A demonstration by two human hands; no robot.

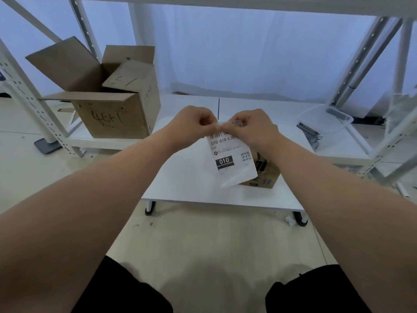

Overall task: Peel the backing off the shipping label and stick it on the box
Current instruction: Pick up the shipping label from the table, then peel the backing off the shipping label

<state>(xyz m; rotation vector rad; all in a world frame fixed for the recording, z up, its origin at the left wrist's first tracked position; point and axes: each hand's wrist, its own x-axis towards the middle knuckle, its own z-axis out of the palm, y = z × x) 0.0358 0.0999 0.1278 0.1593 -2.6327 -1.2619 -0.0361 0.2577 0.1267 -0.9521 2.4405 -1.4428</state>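
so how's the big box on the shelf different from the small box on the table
The big box stands on the low shelf at the left; the small box sits on the white table, partly hidden behind the shipping label. The big box has its flaps open and handwriting on its front; the small box has printed marks on its side. The big box looks far larger. Both are brown cardboard.

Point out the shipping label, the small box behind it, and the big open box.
shipping label (228, 154): head view, printed face.
small box (268, 175): head view, visible front corner.
big open box (112, 118): head view, front wall.
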